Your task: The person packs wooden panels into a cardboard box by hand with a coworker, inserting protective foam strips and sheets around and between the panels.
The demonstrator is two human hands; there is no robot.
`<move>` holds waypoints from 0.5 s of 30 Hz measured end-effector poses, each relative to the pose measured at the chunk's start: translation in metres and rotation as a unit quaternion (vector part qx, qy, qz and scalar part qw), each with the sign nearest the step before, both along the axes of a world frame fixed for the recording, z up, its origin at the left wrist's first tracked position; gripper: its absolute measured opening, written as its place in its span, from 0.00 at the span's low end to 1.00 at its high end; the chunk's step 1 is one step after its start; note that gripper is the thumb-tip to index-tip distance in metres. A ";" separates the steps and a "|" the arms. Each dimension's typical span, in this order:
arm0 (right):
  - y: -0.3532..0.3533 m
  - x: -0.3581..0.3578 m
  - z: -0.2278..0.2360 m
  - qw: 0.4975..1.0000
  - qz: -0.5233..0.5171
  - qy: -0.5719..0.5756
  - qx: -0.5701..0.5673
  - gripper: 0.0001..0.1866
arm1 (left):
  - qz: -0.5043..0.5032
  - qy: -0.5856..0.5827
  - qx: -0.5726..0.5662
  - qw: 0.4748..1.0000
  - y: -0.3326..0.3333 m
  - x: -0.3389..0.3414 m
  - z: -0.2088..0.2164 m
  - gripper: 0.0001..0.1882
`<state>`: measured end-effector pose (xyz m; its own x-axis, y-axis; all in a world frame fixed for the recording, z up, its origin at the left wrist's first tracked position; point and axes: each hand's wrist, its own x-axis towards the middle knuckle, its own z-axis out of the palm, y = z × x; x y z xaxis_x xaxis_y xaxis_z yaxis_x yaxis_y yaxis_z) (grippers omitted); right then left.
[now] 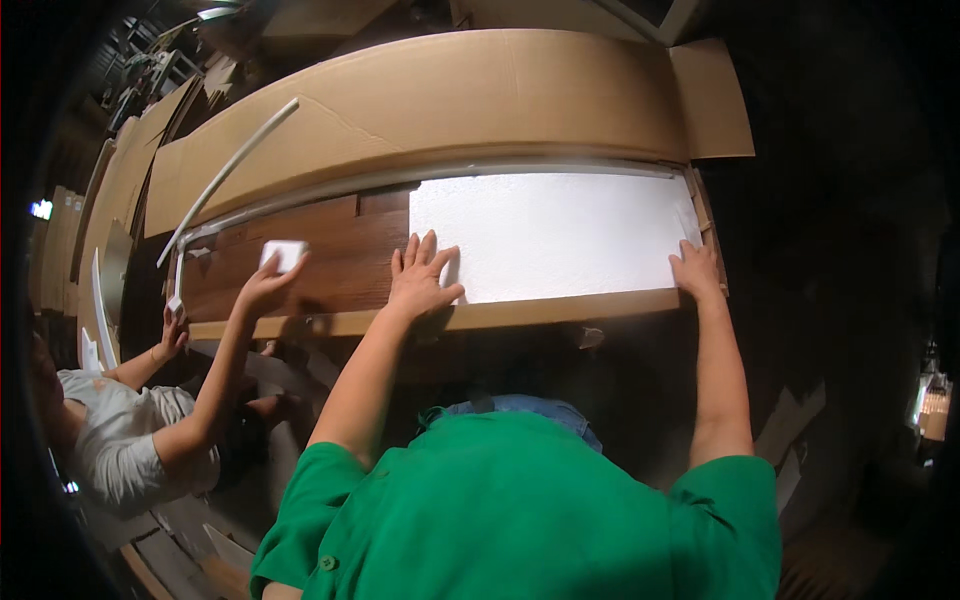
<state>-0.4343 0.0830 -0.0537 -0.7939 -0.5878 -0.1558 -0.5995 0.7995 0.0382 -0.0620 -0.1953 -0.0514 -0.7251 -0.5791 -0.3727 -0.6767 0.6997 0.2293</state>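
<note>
L hand (420,280), R hand (695,270), on foam sheet (560,235)

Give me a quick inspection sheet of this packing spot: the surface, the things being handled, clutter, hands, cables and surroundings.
Surface: long open cardboard box with its flap folded back, holding dark brown wooden panels.
Job's things: white foam sheet lying flat on the panels, filling the right part of the box.
Clutter: thin white strip resting on the box flap; cardboard scraps at lower right.
Hands: left hand spread flat at the foam's left edge; right hand flat on its right corner. A co-worker's hand holds a small white foam block at the left.
Cables: nothing seen.
Surroundings: dim room, stacked cardboard at far left.
</note>
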 end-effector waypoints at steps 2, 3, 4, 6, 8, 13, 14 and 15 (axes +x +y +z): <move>-0.024 -0.012 0.014 0.992 0.022 -0.102 0.072 0.22 | 0.012 -0.001 -0.007 1.000 -0.004 0.004 0.003 0.36; -0.022 -0.026 0.005 0.990 0.017 -0.112 0.089 0.21 | 0.004 -0.005 -0.020 1.000 -0.004 0.000 0.004 0.37; -0.023 -0.031 0.003 0.985 0.044 -0.124 0.113 0.25 | 0.002 -0.003 -0.013 1.000 -0.003 -0.003 0.010 0.37; -0.019 -0.014 0.008 0.990 0.064 -0.123 0.014 0.37 | 0.013 0.038 -0.043 0.998 0.002 -0.002 0.011 0.36; -0.023 -0.006 0.011 0.988 0.031 -0.135 0.072 0.38 | 0.005 0.058 -0.049 0.997 0.005 -0.006 0.009 0.36; 0.004 -0.045 -0.031 0.962 0.209 -0.178 -0.002 0.47 | 0.022 0.009 -0.002 1.000 -0.003 0.000 0.008 0.38; 0.009 -0.045 -0.029 0.964 0.149 -0.221 -0.018 0.49 | 0.023 0.009 0.005 1.000 0.002 0.001 0.008 0.38; 0.015 -0.045 -0.028 0.961 0.086 -0.262 -0.032 0.51 | 0.022 0.008 0.013 1.000 0.008 0.002 0.008 0.38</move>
<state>-0.4789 0.0977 -0.0822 -0.5071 -0.7247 -0.4666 -0.6458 0.6780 -0.3511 -0.0598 -0.1874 -0.0431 -0.7045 -0.6015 -0.3767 -0.7034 0.6626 0.2574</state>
